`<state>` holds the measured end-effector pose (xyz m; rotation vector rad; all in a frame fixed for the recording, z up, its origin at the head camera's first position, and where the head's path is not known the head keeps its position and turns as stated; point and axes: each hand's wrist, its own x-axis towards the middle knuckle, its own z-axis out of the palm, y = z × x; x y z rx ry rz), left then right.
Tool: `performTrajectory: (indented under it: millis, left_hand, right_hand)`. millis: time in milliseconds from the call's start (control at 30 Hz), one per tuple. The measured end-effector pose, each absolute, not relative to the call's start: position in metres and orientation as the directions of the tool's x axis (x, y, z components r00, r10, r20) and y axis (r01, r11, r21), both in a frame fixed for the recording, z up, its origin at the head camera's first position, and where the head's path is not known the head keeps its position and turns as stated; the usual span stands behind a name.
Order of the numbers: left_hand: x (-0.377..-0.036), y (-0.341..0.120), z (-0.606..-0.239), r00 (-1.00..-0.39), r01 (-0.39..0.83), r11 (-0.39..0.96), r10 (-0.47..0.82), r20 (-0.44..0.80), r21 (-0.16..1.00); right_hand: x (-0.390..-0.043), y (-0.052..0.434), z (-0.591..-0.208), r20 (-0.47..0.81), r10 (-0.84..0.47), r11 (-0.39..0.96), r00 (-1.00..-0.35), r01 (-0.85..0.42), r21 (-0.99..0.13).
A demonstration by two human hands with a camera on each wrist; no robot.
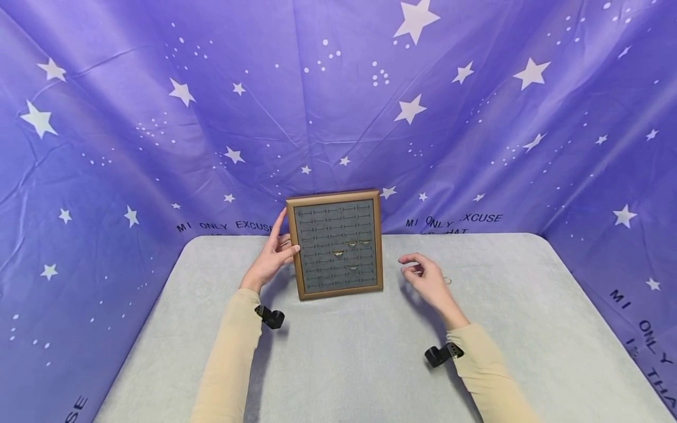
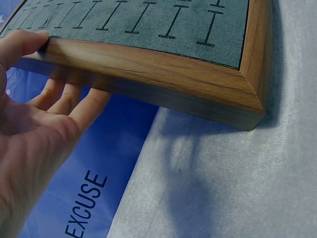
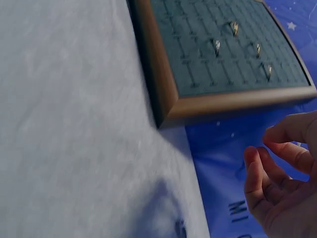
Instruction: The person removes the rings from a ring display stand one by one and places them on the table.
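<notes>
A wood-framed ring display board (image 1: pixel 312 276) with slotted grey-green padding stands tilted up on the table. Several gold-coloured rings (image 3: pixel 217 47) sit in slots on its right half. At the board's left edge my left hand (image 1: pixel 271 261) holds the frame, thumb on the front rim and fingers behind, as the left wrist view also shows. To the right of the board, apart from it, my right hand (image 1: pixel 428 283) hovers with fingers loosely bent. Nothing shows between those fingers in the right wrist view. Just beyond its outer side, a small ring (image 1: pixel 448 281) lies on the table.
A pale grey cloth-like surface covers the table (image 1: pixel 349 358). Behind it and at both sides hangs a purple curtain (image 1: pixel 338 106) with white stars and printed lettering. Black wrist cameras (image 1: pixel 272 318) are strapped over both beige sleeves (image 1: pixel 227 358).
</notes>
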<state>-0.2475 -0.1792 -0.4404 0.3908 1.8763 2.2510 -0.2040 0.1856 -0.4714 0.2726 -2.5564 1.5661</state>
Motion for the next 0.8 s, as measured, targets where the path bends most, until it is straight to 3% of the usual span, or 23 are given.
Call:
performTrajectory:
  millis: [333, 800]
  left_hand:
    - [-0.246, -0.177, -0.440, -0.956, 0.051, -0.133, 0.282, 0.087, 0.990]
    - [-0.255, -0.180, -0.460, -0.961, 0.097, -0.108, 0.248, 0.121, 0.989]
  right_hand:
    - [-0.212, 0.158, -0.455, 0.286, -0.109, 0.361, -0.952, -0.306, -0.881]
    - [-0.224, 0.125, -0.431, 0.466, -0.207, 0.398, -0.860, -0.509, -0.763]
